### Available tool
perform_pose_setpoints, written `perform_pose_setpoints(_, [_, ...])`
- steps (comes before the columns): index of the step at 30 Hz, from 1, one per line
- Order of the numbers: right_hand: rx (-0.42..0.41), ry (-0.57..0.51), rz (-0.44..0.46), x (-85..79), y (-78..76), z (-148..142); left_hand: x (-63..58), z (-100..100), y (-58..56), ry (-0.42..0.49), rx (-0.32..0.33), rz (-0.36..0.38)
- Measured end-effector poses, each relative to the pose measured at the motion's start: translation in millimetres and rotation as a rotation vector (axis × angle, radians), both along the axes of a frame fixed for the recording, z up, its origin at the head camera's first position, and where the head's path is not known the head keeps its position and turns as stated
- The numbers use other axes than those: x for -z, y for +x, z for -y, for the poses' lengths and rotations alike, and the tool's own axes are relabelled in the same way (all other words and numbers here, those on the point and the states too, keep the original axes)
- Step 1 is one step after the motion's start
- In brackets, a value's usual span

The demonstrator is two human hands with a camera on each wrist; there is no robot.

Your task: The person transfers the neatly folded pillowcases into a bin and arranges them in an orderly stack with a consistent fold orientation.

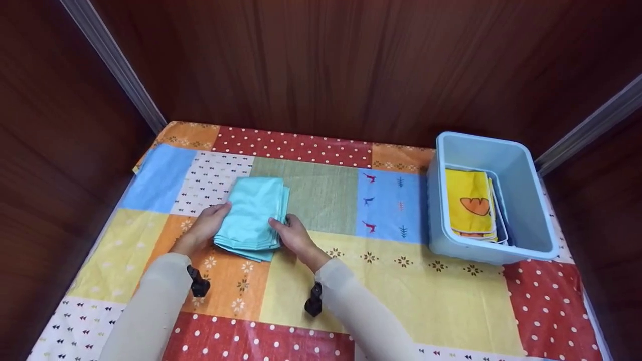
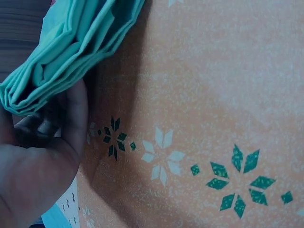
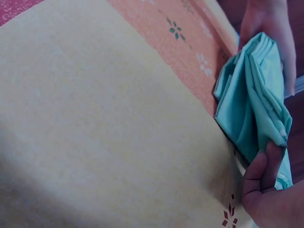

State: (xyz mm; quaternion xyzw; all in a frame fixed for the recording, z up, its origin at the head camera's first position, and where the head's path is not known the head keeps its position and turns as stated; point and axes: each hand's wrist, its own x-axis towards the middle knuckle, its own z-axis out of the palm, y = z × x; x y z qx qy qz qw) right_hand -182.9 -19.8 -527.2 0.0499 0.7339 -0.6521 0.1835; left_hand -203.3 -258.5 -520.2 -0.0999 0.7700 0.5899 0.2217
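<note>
A folded turquoise cloth, several layers thick, is held between my two hands over the left part of the patterned tablecloth. My left hand grips its left edge, thumb on top and fingers underneath. On the opposite side my right hand pinches the lower right edge, with the thumb over the upper layer. In the left wrist view the stacked folds of the cloth rest in the left hand. The right wrist view shows its layers spread slightly apart near the right thumb.
A light blue plastic bin stands at the right on the patchwork tablecloth. Inside it, a folded yellow cloth with an orange print stands against the left wall, beside other folded fabric. Dark wood panels enclose the back and sides.
</note>
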Motion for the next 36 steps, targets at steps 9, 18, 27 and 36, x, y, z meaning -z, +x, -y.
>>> perform_pose_setpoints(9, [-0.003, -0.059, 0.013, 3.2, -0.7, 0, 3.4, 0, 2.4, 0.02, -0.005, -0.004])
perform_pose_setpoints(18, [-0.035, 0.026, -0.117, 6.4, 1.8, 1, 7.6, 4, 5.9, 0.157, 0.042, 0.042])
perform_pose_setpoints(27, [-0.067, -0.051, -0.165, 6.8, 2.8, 2, 12.0, -3, 8.2, 0.329, 0.005, 0.045])
perform_pose_setpoints(36, [-0.099, -0.098, -0.258, 5.4, 3.5, 4, 15.5, -6, 12.5, 0.334, 0.021, -0.027])
